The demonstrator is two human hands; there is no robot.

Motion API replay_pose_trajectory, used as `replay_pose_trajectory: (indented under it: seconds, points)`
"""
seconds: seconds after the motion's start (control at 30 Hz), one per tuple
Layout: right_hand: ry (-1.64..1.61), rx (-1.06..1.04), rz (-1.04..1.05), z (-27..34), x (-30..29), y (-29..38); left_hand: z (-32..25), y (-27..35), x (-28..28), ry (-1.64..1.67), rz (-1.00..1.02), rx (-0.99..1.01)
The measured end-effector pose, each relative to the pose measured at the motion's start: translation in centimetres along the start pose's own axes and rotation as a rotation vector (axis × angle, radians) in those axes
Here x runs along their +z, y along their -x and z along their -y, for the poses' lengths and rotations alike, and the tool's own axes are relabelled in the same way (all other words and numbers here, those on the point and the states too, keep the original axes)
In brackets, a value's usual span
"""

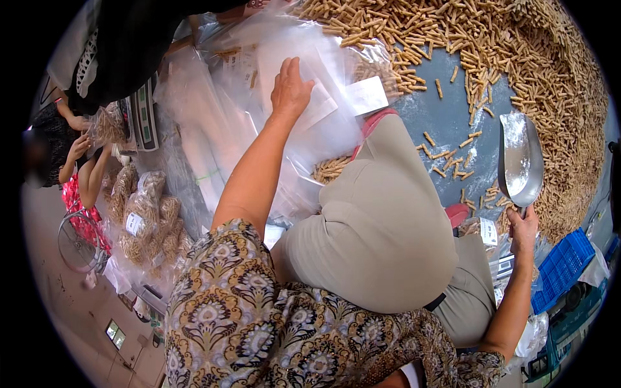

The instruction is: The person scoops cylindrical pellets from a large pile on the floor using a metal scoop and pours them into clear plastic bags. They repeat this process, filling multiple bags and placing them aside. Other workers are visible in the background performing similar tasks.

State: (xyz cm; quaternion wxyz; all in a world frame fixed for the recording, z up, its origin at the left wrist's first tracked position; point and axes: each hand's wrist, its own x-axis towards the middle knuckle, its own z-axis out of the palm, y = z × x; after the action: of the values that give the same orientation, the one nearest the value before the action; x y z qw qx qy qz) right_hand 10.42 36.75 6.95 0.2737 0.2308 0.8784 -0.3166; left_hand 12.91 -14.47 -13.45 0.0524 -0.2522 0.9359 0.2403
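My right hand [524, 230] grips the handle of a metal scoop [521, 157]. The scoop is dusted with white powder inside and carries no sticks. Beyond it rises a large heap of short, tan stick-shaped pieces [548, 97], which look like fried dough snacks. On the other side, my left hand [291, 89] rests on or just over a stack of clear plastic bags [233, 121], fingers stretched and thumb apart. White paper sheets show among the bags, and a white card [367, 95] lies at their edge. Some sticks [332, 169] lie by my bent knee.
Filled, labelled bags [145, 213] are piled at the left. Behind them, another person's hands [77, 143] hold a bag of sticks near a digital scale [144, 116]. A blue plastic crate [563, 269] stands at the right. Loose sticks dot the powdered grey surface [419, 116].
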Motion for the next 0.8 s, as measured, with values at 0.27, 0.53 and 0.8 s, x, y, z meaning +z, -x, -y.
replay_pose_trajectory:
  seconds: [0.27, 0.53, 0.8]
  points:
    - [0.022, 0.056, -0.010, -0.6, -0.2, -1.2, 3.8, -4.3, -2.5, -0.272, 0.362, -0.204]
    - [0.097, 0.088, 0.030, -0.8, 0.0, -1.0, 0.8, -8.3, -3.0, -0.686, 0.371, 0.567]
    - [0.182, 0.077, 0.054, -0.9, 0.0, -1.4, 0.6, -7.3, -2.8, -0.863, 0.417, 1.142]
